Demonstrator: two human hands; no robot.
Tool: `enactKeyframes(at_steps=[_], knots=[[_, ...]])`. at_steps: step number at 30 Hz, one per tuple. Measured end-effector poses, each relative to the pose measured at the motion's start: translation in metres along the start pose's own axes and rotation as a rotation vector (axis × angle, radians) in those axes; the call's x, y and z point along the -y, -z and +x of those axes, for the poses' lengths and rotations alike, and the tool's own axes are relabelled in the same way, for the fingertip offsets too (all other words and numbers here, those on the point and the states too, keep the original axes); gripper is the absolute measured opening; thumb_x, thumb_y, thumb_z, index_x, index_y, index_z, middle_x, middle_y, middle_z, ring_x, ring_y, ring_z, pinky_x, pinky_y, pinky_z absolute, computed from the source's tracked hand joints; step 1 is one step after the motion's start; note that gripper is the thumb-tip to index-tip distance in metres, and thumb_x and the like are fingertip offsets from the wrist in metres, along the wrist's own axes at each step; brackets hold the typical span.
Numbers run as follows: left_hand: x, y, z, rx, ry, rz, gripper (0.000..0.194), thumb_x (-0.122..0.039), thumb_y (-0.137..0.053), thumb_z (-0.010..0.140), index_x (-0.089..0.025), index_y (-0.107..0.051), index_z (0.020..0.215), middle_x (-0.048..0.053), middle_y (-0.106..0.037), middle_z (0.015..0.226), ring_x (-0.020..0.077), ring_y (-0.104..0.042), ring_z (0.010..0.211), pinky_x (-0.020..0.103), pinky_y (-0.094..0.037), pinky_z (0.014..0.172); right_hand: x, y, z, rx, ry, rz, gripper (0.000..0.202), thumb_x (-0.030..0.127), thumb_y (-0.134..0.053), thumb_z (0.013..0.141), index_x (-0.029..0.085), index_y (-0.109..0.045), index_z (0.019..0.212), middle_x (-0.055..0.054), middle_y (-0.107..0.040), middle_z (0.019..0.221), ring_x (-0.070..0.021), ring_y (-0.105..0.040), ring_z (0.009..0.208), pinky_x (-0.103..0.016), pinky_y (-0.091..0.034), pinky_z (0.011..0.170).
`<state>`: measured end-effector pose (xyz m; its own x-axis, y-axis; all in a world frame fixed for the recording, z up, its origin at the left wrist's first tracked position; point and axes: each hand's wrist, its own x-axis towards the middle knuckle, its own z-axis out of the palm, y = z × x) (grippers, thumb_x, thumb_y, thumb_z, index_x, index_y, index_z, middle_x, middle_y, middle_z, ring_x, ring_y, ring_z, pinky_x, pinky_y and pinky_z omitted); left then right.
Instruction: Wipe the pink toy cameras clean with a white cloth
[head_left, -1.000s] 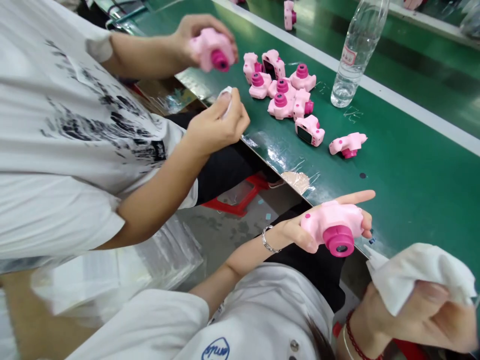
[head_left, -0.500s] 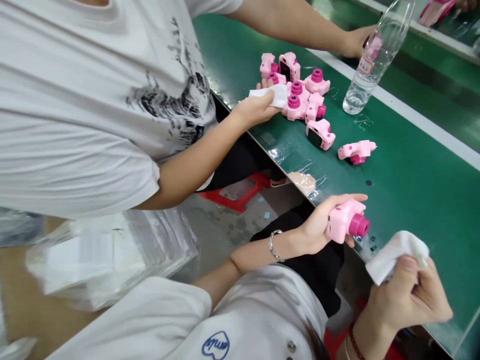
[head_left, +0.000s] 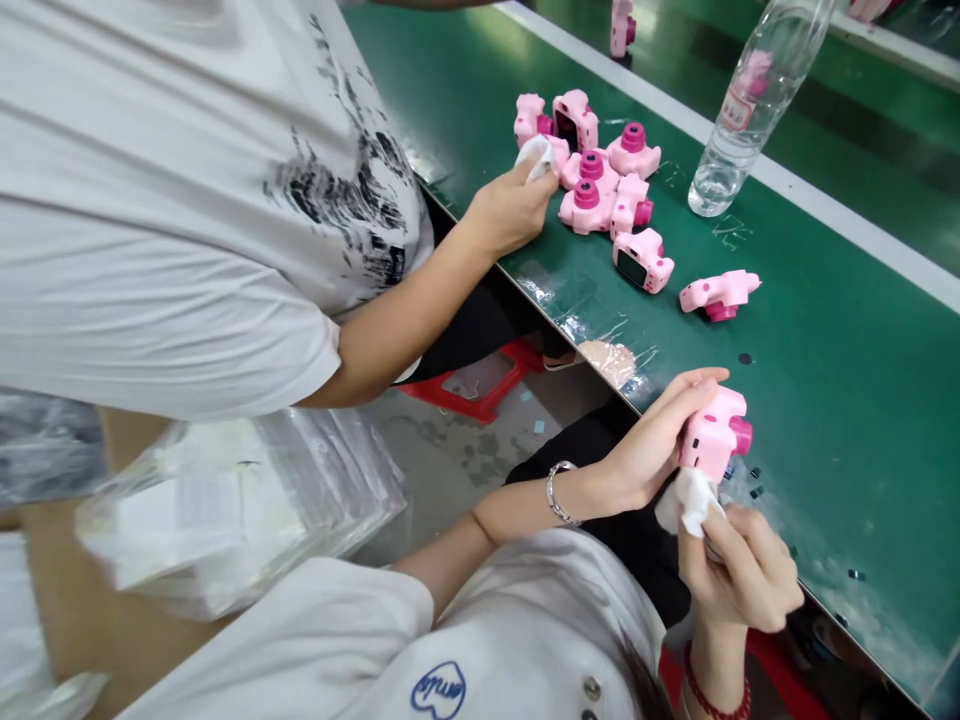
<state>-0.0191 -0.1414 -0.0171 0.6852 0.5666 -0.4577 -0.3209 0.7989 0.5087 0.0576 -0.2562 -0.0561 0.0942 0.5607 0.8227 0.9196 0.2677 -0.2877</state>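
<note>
In my left hand (head_left: 664,435) I hold a pink toy camera (head_left: 709,440) by its back, over the table's near edge. Its darker pink lens points right, and small ports show on the side facing me. My right hand (head_left: 739,565) pinches a crumpled white cloth (head_left: 694,500), which is up against the lower end of the camera. Beyond my hands, a single pink toy camera (head_left: 720,293) lies on the green table (head_left: 840,400). Another one (head_left: 643,262) shows its dark screen, beside a cluster of several more pink cameras (head_left: 589,205).
A co-worker's hand (head_left: 514,210) with a white cloth is beside the cluster at left. A water bottle (head_left: 720,150) stands tilted in view near the white line. Small dark pieces (head_left: 756,480) lie by the table edge. Plastic-wrapped stacks (head_left: 247,500) and a red stool (head_left: 487,385) are below.
My right hand has brought the cloth left to the camera. My left hand has turned the camera so its side faces me. The co-worker's far hand has left the bottle area; a camera stands upright beyond the line.
</note>
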Motion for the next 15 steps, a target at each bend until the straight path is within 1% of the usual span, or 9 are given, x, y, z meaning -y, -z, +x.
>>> enactKeyframes(at_steps=[2,4,7,8,10,11,12,13,15], knots=[[0.002,0.001,0.001,0.020,-0.029,0.038,0.030,-0.039,-0.065,0.090,-0.024,-0.060,0.116,-0.003,-0.057,0.085,0.0082,-0.055,0.068,0.020,-0.046,0.063,-0.002,0.007,-0.012,-0.084,-0.007,0.001,0.019,0.002,-0.070,0.077,0.020,-0.066,0.079,0.004,-0.052,0.061,-0.0089,-0.048,0.051,-0.024,-0.041,0.047],[0.004,0.001,0.000,0.026,-0.052,0.087,0.035,-0.042,-0.067,0.088,-0.023,-0.059,0.116,-0.003,-0.055,0.085,0.0082,-0.054,0.069,0.020,-0.046,0.063,-0.003,0.009,-0.018,-0.121,-0.003,-0.042,0.020,0.003,-0.072,0.075,0.021,-0.066,0.078,0.004,-0.053,0.062,-0.0104,-0.050,0.053,-0.026,-0.043,0.049],[0.007,0.004,-0.003,0.073,-0.122,0.200,0.053,-0.044,-0.080,0.077,-0.022,-0.058,0.119,-0.001,-0.055,0.091,0.0084,-0.053,0.075,0.018,-0.045,0.063,-0.005,0.000,-0.016,-0.160,-0.065,-0.148,0.015,0.012,-0.074,0.079,0.023,-0.065,0.075,0.002,-0.055,0.064,-0.0126,-0.050,0.055,-0.028,-0.041,0.051],[0.008,0.007,-0.003,0.119,-0.146,0.264,0.065,-0.042,-0.086,0.069,-0.023,-0.057,0.123,0.001,-0.057,0.098,0.0091,-0.054,0.079,0.018,-0.046,0.062,-0.007,-0.006,-0.014,-0.238,-0.142,-0.171,0.013,0.019,-0.073,0.082,0.023,-0.064,0.074,0.001,-0.055,0.064,-0.0134,-0.050,0.056,-0.029,-0.039,0.052],[0.009,0.016,-0.001,0.216,-0.191,0.429,0.088,-0.035,-0.095,0.056,-0.026,-0.053,0.133,0.005,-0.059,0.118,0.0114,-0.057,0.084,0.018,-0.048,0.060,-0.012,-0.015,-0.007,-0.463,-0.412,-0.144,0.022,0.033,-0.069,0.088,0.023,-0.061,0.071,0.001,-0.052,0.063,-0.0144,-0.048,0.056,-0.030,-0.037,0.053],[0.009,0.021,0.001,0.243,-0.220,0.520,0.093,-0.034,-0.096,0.055,-0.027,-0.052,0.137,0.007,-0.058,0.126,0.0126,-0.059,0.086,0.018,-0.049,0.059,-0.015,-0.017,-0.004,-0.547,-0.579,-0.085,0.027,0.039,-0.068,0.089,0.022,-0.060,0.070,0.001,-0.051,0.064,-0.0145,-0.046,0.056,-0.030,-0.036,0.054],[0.009,0.027,0.004,0.250,-0.261,0.603,0.091,-0.034,-0.095,0.058,-0.027,-0.053,0.138,0.008,-0.059,0.131,0.0139,-0.061,0.088,0.019,-0.050,0.059,-0.018,-0.018,-0.002,-0.578,-0.742,-0.016,0.030,0.045,-0.068,0.089,0.022,-0.060,0.071,0.001,-0.050,0.064,-0.0144,-0.045,0.057,-0.030,-0.035,0.054],[0.009,0.033,0.007,0.237,-0.311,0.673,0.085,-0.035,-0.093,0.063,-0.026,-0.054,0.138,0.009,-0.060,0.133,0.0156,-0.063,0.091,0.020,-0.051,0.062,-0.021,-0.017,-0.001,-0.548,-0.880,0.048,0.032,0.049,-0.069,0.088,0.021,-0.062,0.072,0.001,-0.050,0.065,-0.0142,-0.044,0.058,-0.030,-0.035,0.055],[0.009,0.043,0.015,0.188,-0.408,0.775,0.073,-0.035,-0.090,0.069,-0.023,-0.059,0.135,0.010,-0.064,0.134,0.0201,-0.066,0.104,0.024,-0.055,0.074,-0.028,-0.009,0.000,-0.366,-1.035,0.139,0.036,0.052,-0.070,0.086,0.018,-0.066,0.076,0.001,-0.051,0.066,-0.0133,-0.043,0.058,-0.028,-0.033,0.055]])
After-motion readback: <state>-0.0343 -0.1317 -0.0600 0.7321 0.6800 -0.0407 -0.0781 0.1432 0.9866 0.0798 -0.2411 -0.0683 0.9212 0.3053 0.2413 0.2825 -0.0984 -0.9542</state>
